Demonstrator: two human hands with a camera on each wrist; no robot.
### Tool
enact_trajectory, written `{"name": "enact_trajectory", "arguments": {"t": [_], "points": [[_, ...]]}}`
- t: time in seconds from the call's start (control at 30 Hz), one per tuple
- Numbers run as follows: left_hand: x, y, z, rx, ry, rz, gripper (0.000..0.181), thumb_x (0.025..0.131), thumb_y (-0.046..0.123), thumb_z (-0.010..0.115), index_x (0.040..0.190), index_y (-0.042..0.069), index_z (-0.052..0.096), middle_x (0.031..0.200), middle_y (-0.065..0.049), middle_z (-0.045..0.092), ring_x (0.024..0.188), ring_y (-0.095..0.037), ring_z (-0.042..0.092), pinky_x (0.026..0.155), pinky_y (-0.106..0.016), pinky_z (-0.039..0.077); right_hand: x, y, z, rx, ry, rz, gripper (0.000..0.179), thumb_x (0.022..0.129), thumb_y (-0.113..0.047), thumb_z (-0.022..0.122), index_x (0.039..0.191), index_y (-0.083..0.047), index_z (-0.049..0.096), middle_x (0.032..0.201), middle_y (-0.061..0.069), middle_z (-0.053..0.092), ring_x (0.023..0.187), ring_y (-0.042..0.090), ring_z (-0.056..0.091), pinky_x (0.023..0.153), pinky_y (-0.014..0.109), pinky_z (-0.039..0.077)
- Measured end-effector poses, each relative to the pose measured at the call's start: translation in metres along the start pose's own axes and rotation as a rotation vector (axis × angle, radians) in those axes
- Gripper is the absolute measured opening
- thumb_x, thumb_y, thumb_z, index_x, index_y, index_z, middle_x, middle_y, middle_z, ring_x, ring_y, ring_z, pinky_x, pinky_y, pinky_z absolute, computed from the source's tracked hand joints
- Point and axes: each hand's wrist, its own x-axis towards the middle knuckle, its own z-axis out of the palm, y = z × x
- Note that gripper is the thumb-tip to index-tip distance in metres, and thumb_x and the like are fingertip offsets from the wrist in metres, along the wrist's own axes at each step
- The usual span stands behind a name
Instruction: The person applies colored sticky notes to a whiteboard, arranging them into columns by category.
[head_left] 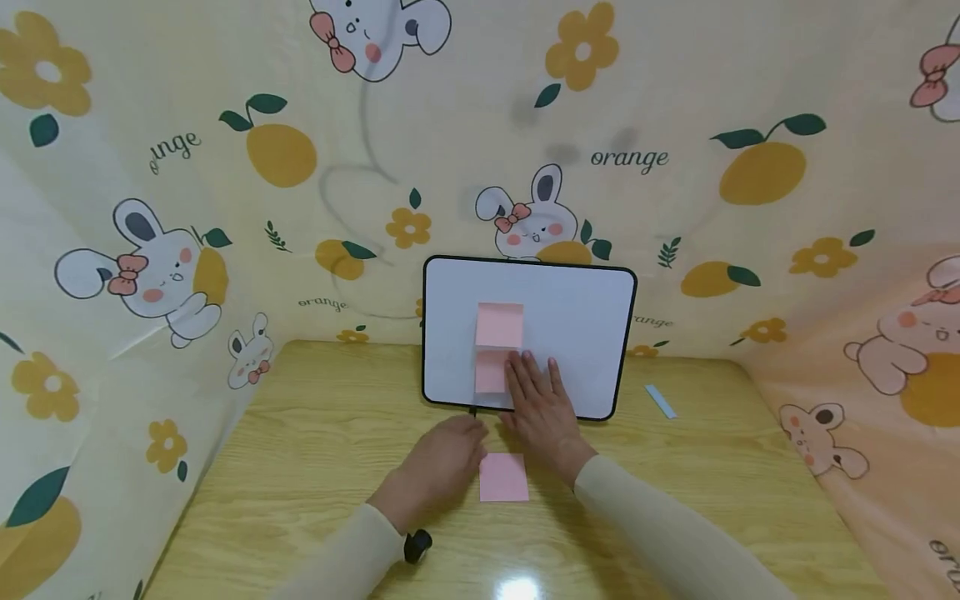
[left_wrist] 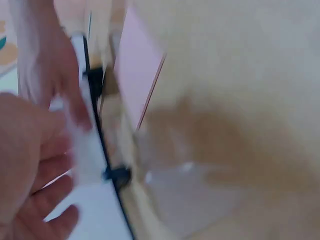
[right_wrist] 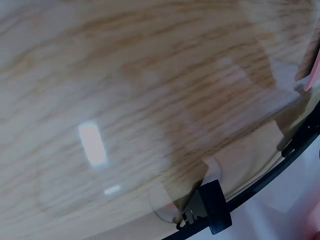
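A whiteboard (head_left: 573,312) with a black frame leans at the back of the table. Two pink sticky notes lie on it, an upper note (head_left: 500,325) and a lower note (head_left: 490,372) right below. With straight fingers, my right hand (head_left: 542,408) rests on the board and covers the lower note's right side. My left hand (head_left: 442,462) is just below the board's bottom edge; in the left wrist view its fingers (left_wrist: 57,190) are loosely bent, blurred, with nothing visible between them. A pink sticky-note pad (head_left: 504,477) lies on the table between my forearms.
A light blue strip (head_left: 661,402) lies right of the board. Black clips (right_wrist: 214,205) sit on the board's lower edge. Patterned cloth (head_left: 667,100) walls in the wood-look table (head_left: 315,475) at the back and both sides. A black device (head_left: 417,547) is at my left wrist.
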Motion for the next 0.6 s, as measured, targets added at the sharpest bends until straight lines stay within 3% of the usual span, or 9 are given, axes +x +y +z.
{"name": "enact_trajectory", "arguments": {"t": [0.07, 0.13, 0.33, 0.43, 0.6], "points": [[0.013, -0.009, -0.007, 0.079, 0.036, -0.041, 0.048, 0.112, 0.027, 0.052, 0.153, 0.001, 0.053, 0.159, -0.013, 0.052, 0.152, -0.029, 0.045, 0.127, -0.044, 0.038, 0.001, -0.001, 0.000, -0.012, 0.009, -0.003, 0.088, 0.109, -0.055, 0.048, 0.170, -0.005, 0.009, 0.178, 0.011, -0.003, 0.165, 0.028, -0.006, 0.133, 0.058, -0.003], [0.027, -0.016, -0.012, 0.133, 0.033, -0.060, 0.059, 0.113, 0.033, 0.049, 0.161, 0.001, 0.040, 0.169, -0.015, 0.039, 0.159, -0.030, 0.033, 0.131, -0.046, 0.029, 0.001, -0.001, -0.001, -0.031, 0.009, -0.002, 0.087, 0.109, -0.055, 0.048, 0.169, -0.005, 0.011, 0.178, 0.011, -0.001, 0.165, 0.029, -0.004, 0.134, 0.058, 0.000], [0.060, -0.028, -0.013, 0.194, -0.024, -0.019, 0.082, 0.112, 0.059, 0.030, 0.169, 0.004, 0.009, 0.178, -0.012, 0.005, 0.165, -0.029, 0.003, 0.135, -0.050, 0.013, 0.002, -0.001, -0.002, -0.050, -0.031, -0.011, 0.080, 0.112, -0.053, 0.039, 0.169, -0.005, 0.012, 0.178, 0.013, -0.005, 0.165, 0.030, -0.007, 0.133, 0.060, -0.001], [0.068, -0.034, -0.009, 0.214, -0.033, -0.010, 0.085, 0.111, 0.064, 0.024, 0.169, 0.006, 0.004, 0.178, -0.009, -0.002, 0.165, -0.027, -0.003, 0.135, -0.049, 0.009, 0.001, -0.002, -0.002, -0.054, -0.040, -0.009, 0.080, 0.112, -0.054, 0.037, 0.170, -0.006, 0.010, 0.177, 0.012, -0.008, 0.165, 0.030, -0.009, 0.132, 0.062, -0.004], [0.066, -0.047, -0.006, 0.281, -0.028, -0.006, 0.084, 0.109, 0.066, 0.027, 0.169, 0.008, 0.015, 0.178, -0.006, 0.007, 0.165, -0.024, 0.001, 0.136, -0.048, 0.008, -0.001, 0.001, -0.002, -0.074, -0.039, 0.004, 0.085, 0.110, -0.061, 0.036, 0.170, -0.008, 0.006, 0.178, 0.009, -0.007, 0.165, 0.030, -0.012, 0.131, 0.065, -0.005]]}}
